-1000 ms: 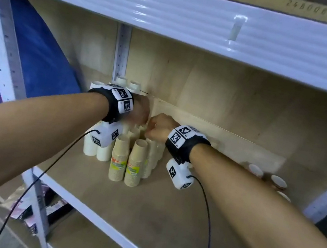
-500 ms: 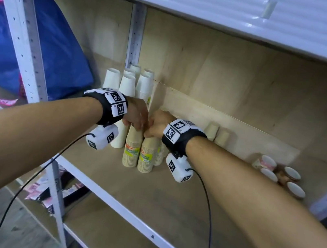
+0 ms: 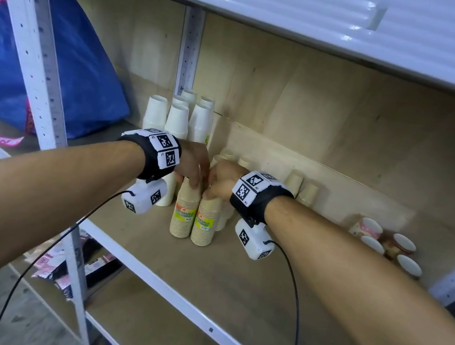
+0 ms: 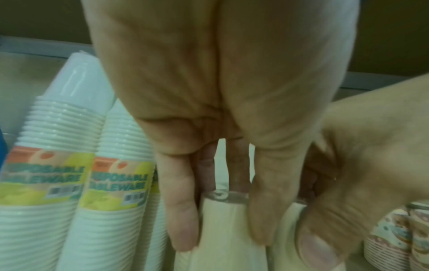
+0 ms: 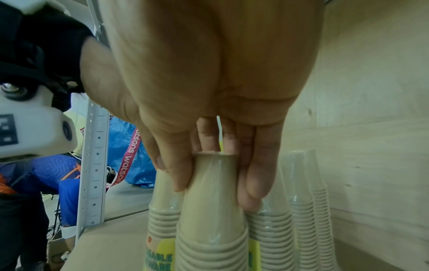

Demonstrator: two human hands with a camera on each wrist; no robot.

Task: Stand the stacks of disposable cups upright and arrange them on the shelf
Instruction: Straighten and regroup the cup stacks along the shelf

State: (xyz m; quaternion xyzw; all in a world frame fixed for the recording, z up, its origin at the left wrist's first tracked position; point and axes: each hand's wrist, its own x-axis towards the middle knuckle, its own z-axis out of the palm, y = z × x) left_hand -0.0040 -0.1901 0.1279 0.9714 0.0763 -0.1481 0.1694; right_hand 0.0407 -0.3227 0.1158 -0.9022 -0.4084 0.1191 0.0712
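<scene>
Here my left hand (image 3: 191, 165) pinches the top of one tan cup stack (image 3: 184, 213), thumb and fingers curled down its narrow end, because that end gives the surest hold; my right hand (image 3: 220, 181) grips the neighbouring tan stack (image 3: 206, 219) the same way; both stand upright, touching, near the front of the wooden shelf (image 3: 234, 274), just ahead of the white stacks (image 3: 177, 118); I judge I am nudging them flush; the printed cups (image 3: 382, 241) at right remain unsorted.
</scene>
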